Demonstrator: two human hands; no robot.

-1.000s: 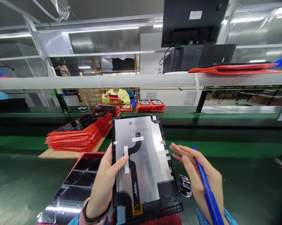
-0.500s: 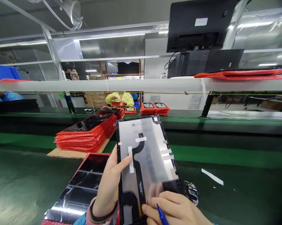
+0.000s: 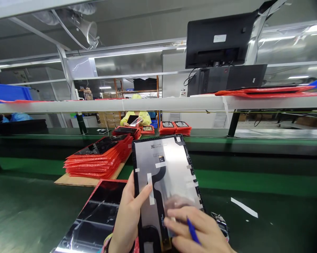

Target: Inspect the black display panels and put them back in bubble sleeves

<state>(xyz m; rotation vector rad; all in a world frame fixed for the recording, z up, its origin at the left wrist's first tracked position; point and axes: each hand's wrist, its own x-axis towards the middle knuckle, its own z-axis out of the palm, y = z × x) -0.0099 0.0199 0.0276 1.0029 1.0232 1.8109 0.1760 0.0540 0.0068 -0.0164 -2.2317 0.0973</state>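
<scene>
My left hand (image 3: 129,212) grips the left edge of a tablet screen assembly (image 3: 171,179), its thumb lying on the silver back near a strip of white tape (image 3: 150,189). A black flex cable (image 3: 158,200) runs down the panel, with a second piece of white tape (image 3: 161,164) across its upper end. My right hand (image 3: 195,232) is over the panel's lower part, fingers bent around a slim blue pointed tool (image 3: 192,230). Its fingertips are near the cable; whether they touch it I cannot tell. A black glossy screen (image 3: 95,214) lies on red wrap to the left.
Red-wrapped screens (image 3: 95,163) are stacked on cardboard (image 3: 74,180) at the left. A white strip (image 3: 244,207) lies on the green table (image 3: 279,232) at right, and a shiny metal object (image 3: 220,223) is partly hidden by my right hand. Across the bench sits a person in yellow (image 3: 145,117).
My right hand has moved up slightly from the cable's lower end, its fingers loosening apart. The view has tilted up a little. The left hand keeps its hold on the screen assembly.
</scene>
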